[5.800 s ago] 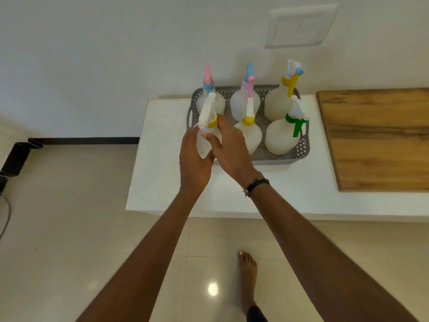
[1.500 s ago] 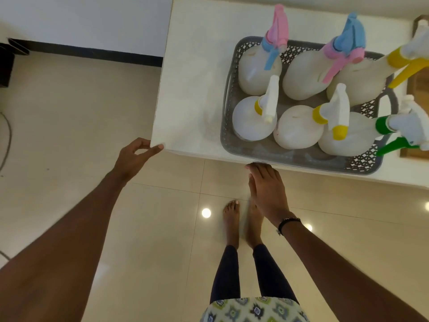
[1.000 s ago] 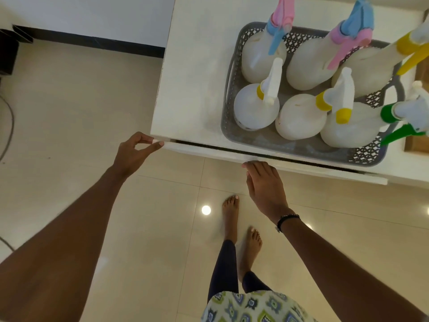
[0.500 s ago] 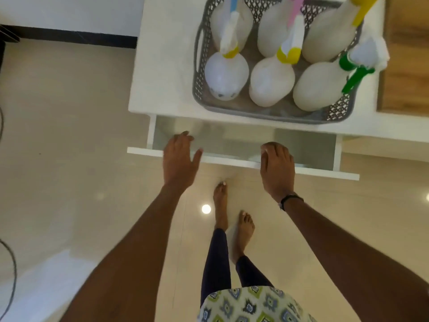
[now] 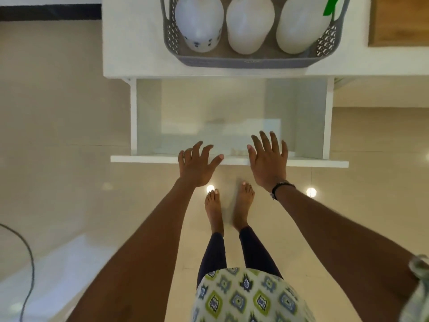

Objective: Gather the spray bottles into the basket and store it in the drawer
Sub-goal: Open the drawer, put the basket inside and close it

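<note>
A grey perforated basket stands on the white cabinet top near its front edge. Three white spray bottles show in its front row; their heads are cut off by the frame's top, apart from a green trigger at the right. Below it the white drawer is pulled far out, its pale inside bare. My left hand and my right hand hover over the drawer's front panel, fingers spread, holding nothing.
A wooden board lies on the cabinet top at the right. My bare feet stand on glossy beige tiles just in front of the drawer. A dark cable curves across the floor at the lower left.
The drawer has slid out much further toward me. Both hands have let go of its front edge and now spread open above it. The view has tilted further down.
</note>
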`<state>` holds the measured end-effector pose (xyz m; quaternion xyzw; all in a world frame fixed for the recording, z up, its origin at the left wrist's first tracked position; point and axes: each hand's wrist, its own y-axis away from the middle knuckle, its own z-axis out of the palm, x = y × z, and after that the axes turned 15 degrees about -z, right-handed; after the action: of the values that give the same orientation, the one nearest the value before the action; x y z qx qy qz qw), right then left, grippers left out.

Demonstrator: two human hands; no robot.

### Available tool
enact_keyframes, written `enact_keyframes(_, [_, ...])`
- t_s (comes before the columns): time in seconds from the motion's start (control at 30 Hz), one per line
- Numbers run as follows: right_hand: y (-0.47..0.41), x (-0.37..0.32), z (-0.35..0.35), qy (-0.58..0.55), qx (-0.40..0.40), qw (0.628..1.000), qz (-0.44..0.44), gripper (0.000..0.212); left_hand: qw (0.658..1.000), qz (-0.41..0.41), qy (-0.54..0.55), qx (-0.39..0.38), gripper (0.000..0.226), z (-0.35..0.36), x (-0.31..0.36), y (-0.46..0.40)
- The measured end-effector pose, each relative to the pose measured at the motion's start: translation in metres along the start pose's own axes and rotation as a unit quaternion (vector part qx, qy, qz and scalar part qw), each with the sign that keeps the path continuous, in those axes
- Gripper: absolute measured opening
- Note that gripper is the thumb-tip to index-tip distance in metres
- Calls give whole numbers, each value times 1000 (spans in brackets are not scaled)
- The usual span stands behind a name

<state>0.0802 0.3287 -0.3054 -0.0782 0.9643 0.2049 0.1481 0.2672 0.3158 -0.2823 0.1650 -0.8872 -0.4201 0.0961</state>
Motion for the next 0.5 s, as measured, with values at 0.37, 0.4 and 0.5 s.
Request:
enact_keyframes(0.37, [63, -10, 29, 11, -77, 997, 6, 77, 999, 0, -36, -21, 58, 50, -33, 42])
enact_keyframes(0.4, [67, -11, 31, 17, -81, 996, 10, 75, 999, 0, -38, -19, 58, 54, -35, 44])
enact_keyframes(0.5, [75, -13, 36, 20, -89, 996, 18, 69, 998, 8, -55, 15, 60, 64, -41, 49])
